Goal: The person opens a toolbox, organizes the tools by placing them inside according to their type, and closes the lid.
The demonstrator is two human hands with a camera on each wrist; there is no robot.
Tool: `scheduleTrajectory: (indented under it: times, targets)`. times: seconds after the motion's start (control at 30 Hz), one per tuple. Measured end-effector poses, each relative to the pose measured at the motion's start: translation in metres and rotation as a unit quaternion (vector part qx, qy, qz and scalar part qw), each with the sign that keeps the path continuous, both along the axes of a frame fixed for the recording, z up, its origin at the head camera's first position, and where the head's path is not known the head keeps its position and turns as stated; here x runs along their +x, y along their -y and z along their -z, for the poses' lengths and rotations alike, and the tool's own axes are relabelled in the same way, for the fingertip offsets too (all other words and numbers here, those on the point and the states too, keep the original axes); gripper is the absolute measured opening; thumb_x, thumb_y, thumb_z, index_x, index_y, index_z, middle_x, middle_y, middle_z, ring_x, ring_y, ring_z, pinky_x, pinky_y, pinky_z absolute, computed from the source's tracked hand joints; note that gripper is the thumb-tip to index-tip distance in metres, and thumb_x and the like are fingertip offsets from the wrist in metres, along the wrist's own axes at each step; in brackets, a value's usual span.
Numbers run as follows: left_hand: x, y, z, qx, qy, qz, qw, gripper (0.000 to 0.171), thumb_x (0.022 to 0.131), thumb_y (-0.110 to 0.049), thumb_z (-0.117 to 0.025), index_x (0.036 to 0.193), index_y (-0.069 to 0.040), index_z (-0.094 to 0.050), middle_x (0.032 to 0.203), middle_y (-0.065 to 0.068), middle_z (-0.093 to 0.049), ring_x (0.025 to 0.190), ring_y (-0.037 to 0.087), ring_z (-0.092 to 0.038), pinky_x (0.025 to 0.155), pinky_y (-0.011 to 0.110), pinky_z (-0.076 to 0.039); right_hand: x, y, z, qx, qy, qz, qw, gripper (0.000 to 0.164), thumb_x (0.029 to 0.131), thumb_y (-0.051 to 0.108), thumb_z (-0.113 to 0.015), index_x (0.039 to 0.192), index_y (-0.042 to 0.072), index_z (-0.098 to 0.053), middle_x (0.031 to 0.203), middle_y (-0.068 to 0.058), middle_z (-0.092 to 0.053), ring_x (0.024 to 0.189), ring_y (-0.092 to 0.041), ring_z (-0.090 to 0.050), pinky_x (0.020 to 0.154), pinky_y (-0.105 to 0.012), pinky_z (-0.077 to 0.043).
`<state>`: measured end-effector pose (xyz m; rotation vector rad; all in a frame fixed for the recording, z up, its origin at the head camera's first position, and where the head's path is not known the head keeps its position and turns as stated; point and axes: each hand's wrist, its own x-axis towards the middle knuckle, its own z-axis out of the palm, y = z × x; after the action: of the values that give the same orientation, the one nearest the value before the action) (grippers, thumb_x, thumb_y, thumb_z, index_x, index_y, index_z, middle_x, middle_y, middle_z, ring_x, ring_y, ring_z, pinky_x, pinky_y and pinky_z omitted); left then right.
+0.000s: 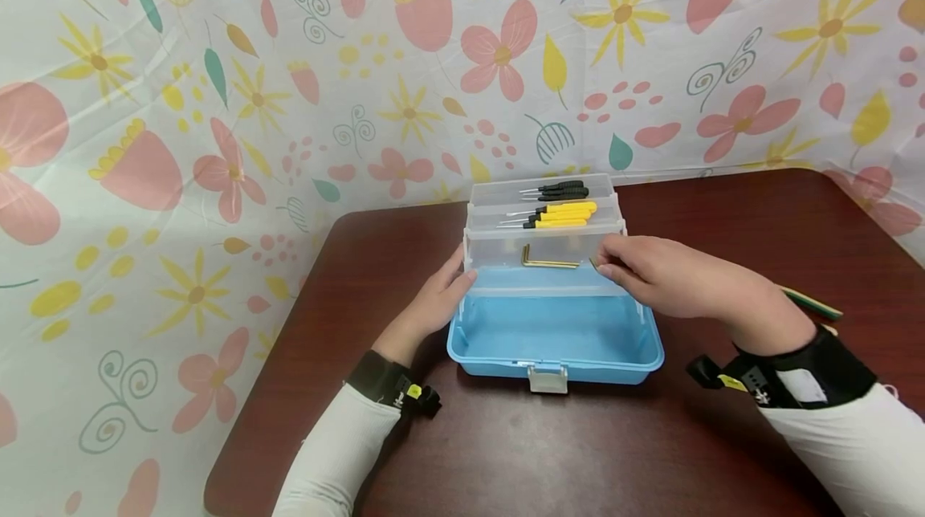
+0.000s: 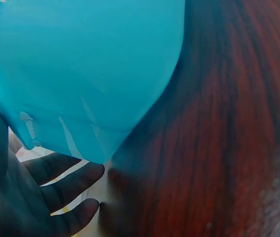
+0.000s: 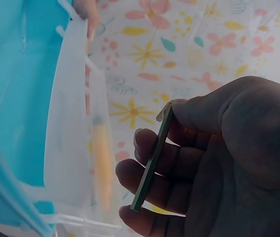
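Pinching a bent key point(image 3: 151, 160), the right hand point(image 1: 654, 272) should lower it gently. Left hand point(image 1: 436, 294), straight-fingered, touches the box's point(image 1: 491, 367) nine-o'clock side.

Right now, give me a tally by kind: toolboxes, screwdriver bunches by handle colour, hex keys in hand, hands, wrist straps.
Toolbox: 1
Yellow-handled screwdriver bunch: 1
Black-handled screwdriver bunch: 1
Held hex key: 1
Hands (left hand, right hand): 2
Black wrist straps (left strap, right strap): 2
Total: 8, each bunch as one; its screwdrivers overlap too much to count surely.
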<state>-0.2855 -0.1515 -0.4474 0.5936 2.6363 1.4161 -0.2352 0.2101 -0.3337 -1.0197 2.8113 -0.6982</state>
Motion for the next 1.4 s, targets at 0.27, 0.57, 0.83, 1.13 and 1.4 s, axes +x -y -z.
scheduleTrajectory:
  times: [0.27, 0.57, 0.83, 1.13, 1.4]
  targets:
    - [-0.001, 0.000, 0.001, -0.007, 0.001, -0.009, 0.9999, 0.063, 0.110, -0.042, -0.042, 0.164, -0.045, -0.008, 0.170, -0.001, -0.029, 0.146, 0.034, -0.045, 0.113, 0.065, -0.041, 0.001, 0.008, 0.002, -0.003, 0.008, -0.010, 1.000, 0.012, 0.106, 0.022, -0.058, 0.095, 0.019, -0.053, 0.072, 0.006, -0.043, 0.062, -0.008, -0.044, 0.057, -0.024, -0.040]
    - [0.000, 0.002, 0.002, -0.004, -0.009, -0.003, 0.9999, 0.062, 0.109, -0.049, -0.041, 0.161, -0.050, -0.008, 0.169, -0.004, -0.031, 0.147, 0.031, -0.044, 0.112, 0.065, -0.041, 0.000, 0.015, 0.006, -0.007, 0.010, -0.021, 1.000, 0.015, 0.107, 0.024, -0.056, 0.094, 0.018, -0.052, 0.071, 0.006, -0.041, 0.060, -0.007, -0.042, 0.057, -0.024, -0.039]
    - [0.016, -0.003, -0.033, -0.032, 0.013, 0.022, 0.9992, 0.066, 0.111, -0.033, -0.040, 0.167, -0.027, -0.005, 0.172, 0.008, -0.022, 0.153, 0.035, -0.035, 0.118, 0.063, -0.035, -0.003, 0.018, 0.004, -0.013, -0.010, -0.026, 1.000, 0.015, 0.107, 0.022, -0.056, 0.093, 0.020, -0.051, 0.071, 0.007, -0.041, 0.061, -0.006, -0.041, 0.058, -0.023, -0.039]
    - [0.000, 0.001, -0.006, -0.019, 0.007, 0.009, 0.9998, 0.066, 0.111, -0.038, -0.040, 0.166, -0.036, -0.004, 0.172, 0.005, -0.025, 0.149, 0.036, -0.041, 0.114, 0.064, -0.040, -0.016, 0.033, -0.009, 0.022, -0.025, -0.063, 0.997, 0.014, 0.108, 0.023, -0.054, 0.094, 0.022, -0.052, 0.072, 0.007, -0.041, 0.062, -0.007, -0.044, 0.060, -0.024, -0.039]
    - [-0.001, 0.002, 0.003, -0.011, -0.012, -0.007, 0.9998, 0.062, 0.108, -0.050, -0.041, 0.160, -0.054, -0.007, 0.169, -0.006, -0.031, 0.148, 0.030, -0.044, 0.113, 0.066, -0.040, -0.040, 0.053, -0.018, 0.054, -0.001, -0.095, 0.994, 0.015, 0.107, 0.021, -0.054, 0.093, 0.016, -0.053, 0.072, 0.003, -0.043, 0.062, -0.011, -0.043, 0.062, -0.026, -0.039]
